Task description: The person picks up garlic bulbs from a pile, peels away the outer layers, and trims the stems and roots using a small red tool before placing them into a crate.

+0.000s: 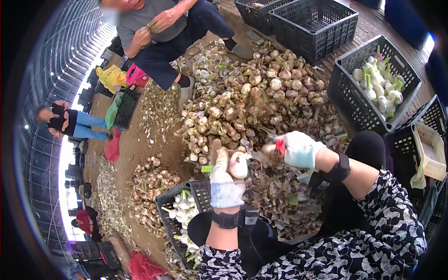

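My left hand (223,175), in a white glove, is wrapped round a garlic bulb (239,165) with a pale, partly peeled surface; a green stem end sticks out on the left of the hand. To its right, my right hand (298,148), also gloved, is closed on a tool with a red part (280,145); the rest of the tool is blurred. Loose brownish skins hang between the two hands. Just beyond them lies a large heap of unpeeled garlic (261,102), and peeled skins (284,200) are piled below my hands.
A black crate (161,201) of white bulbs stands lower left, another crate (343,88) of bulbs at right. Black crates (313,39) stand at the top. A person (158,42) sits across the heap; another (70,119) is farther left. A smaller garlic pile (151,182) lies left.
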Demonstrator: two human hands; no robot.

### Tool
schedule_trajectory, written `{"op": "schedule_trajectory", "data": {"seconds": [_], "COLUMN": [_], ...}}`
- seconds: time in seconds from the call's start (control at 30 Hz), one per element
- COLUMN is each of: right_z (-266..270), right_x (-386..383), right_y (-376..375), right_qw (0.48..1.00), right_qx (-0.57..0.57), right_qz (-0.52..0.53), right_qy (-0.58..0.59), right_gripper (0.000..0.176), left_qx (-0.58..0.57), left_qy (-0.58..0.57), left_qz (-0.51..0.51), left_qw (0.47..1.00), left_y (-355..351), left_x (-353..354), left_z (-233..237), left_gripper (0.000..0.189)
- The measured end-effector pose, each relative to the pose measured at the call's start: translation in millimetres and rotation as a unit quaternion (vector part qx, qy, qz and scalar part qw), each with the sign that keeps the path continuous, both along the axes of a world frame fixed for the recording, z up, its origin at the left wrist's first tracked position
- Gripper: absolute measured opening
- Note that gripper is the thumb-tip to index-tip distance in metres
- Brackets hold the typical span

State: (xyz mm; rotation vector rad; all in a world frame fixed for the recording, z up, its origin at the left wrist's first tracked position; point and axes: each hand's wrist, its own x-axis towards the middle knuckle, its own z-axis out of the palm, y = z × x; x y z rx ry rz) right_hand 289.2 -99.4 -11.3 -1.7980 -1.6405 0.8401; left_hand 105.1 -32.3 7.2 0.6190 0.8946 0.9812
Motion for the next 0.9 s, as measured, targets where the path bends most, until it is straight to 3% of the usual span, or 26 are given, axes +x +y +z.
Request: {"op": "schedule_trajectory", "data": {"seconds": [0.03,0.1,0.17,0.23,0.3,0.37,0.43,0.5,0.53,0.57,0.63,0.67,0.7,0.77,0.8,0.83,0.9], "right_z": [1,-7,3,4,7,8,17,25,19,15,16,4,-7,25,12,8,7], "right_x": [-1,-5,-15,-34,-43,-31,-32,-32,-38,-40,-34,-33,-25,-29,-39,-49,-37], "right_y": [-4,0,3,3,9,7,7,5,19,9,6,17,14,12,8,5,8], "right_qw": [0.995,0.996,0.981,0.975,0.961,0.848,0.846,0.839,0.813,0.973,0.852,0.869,0.809,0.876,0.946,0.971,0.927], "right_qx": [-0.031,0.090,0.138,0.097,-0.035,-0.092,-0.084,-0.070,0.010,0.021,-0.062,-0.014,-0.013,-0.105,0.042,0.136,0.074], "right_qz": [0.019,-0.004,-0.013,-0.026,-0.068,-0.028,-0.037,-0.061,0.021,-0.034,-0.048,-0.098,-0.084,-0.086,-0.049,-0.055,-0.043], "right_qy": [-0.091,0.015,0.138,0.197,0.268,0.522,0.525,0.536,0.582,0.229,0.518,0.486,0.582,0.463,0.318,0.188,0.365], "right_gripper": [0.045,0.051,0.051,0.049,0.044,0.039,0.033,0.022,0.022,0.021,0.023,0.025,0.030,0.035,0.037,0.032,0.024], "left_qx": [0.022,-0.011,-0.005,0.028,0.036,0.039,0.028,0.049,0.084,0.121,0.016,-0.003,-0.022,0.033,0.085,0.104,0.022], "left_qy": [-0.015,-0.024,0.010,0.064,0.061,0.060,0.023,0.056,0.080,0.102,0.048,0.040,0.032,0.060,0.090,0.117,0.095], "left_qz": [-0.003,0.006,0.016,0.004,0.015,0.019,0.036,0.046,0.049,0.052,0.040,0.064,0.088,0.086,0.082,0.066,0.021], "left_qw": [1.000,1.000,1.000,0.998,0.997,0.997,0.999,0.996,0.992,0.986,0.998,0.997,0.995,0.994,0.989,0.985,0.995], "left_y": [1,-1,1,-3,-8,-9,-7,-13,-14,-15,-11,-13,-14,-7,-5,-4,-5], "left_x": [-1,-1,-1,3,8,8,8,14,15,17,12,14,16,14,12,13,6], "left_z": [-1,3,-4,-6,-7,-8,-5,4,2,2,9,18,25,10,-1,-4,1], "left_gripper": [0.027,0.027,0.030,0.034,0.035,0.035,0.035,0.036,0.035,0.034,0.034,0.035,0.035,0.036,0.037,0.040,0.041]}}
